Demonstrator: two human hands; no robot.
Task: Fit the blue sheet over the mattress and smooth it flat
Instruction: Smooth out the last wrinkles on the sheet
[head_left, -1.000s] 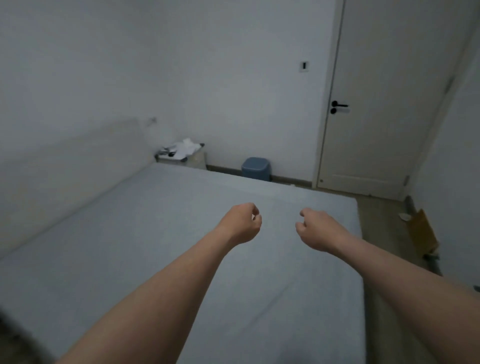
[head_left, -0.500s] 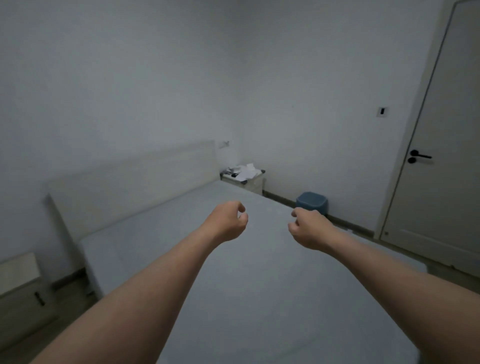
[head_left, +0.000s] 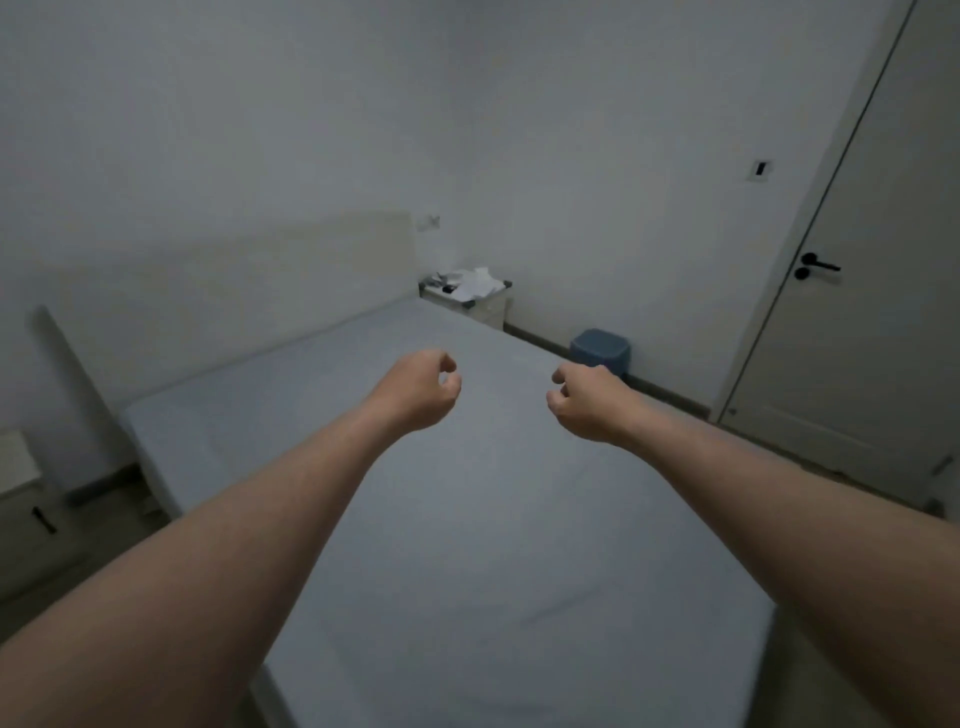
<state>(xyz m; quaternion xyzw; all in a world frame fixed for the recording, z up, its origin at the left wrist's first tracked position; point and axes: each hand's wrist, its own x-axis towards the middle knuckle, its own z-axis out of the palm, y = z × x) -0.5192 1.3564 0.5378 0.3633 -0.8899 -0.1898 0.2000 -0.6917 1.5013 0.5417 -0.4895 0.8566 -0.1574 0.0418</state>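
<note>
Head view: blue sheet (head_left: 467, 519) already spread over the mattress on the bed, one small crease near 5 o'clock. Left hand (head_left: 415, 395) and right hand (head_left: 587, 402) up in the air, fingers curled, grip on nothing. Best to open both palms, press down, slide outward over that crease.

Dim grey light is filling the room, white walls (head_left: 597, 130) looking bare. A pale headboard (head_left: 249, 291) is leaning flat against the left wall. A cluttered nightstand (head_left: 475, 299) is sitting in the far corner, blue bin (head_left: 601, 352) near it by the baseboard. A closed door (head_left: 872, 312) with black handle (head_left: 815, 266) is standing at right. Another cabinet (head_left: 21, 499) is showing at far left.
</note>
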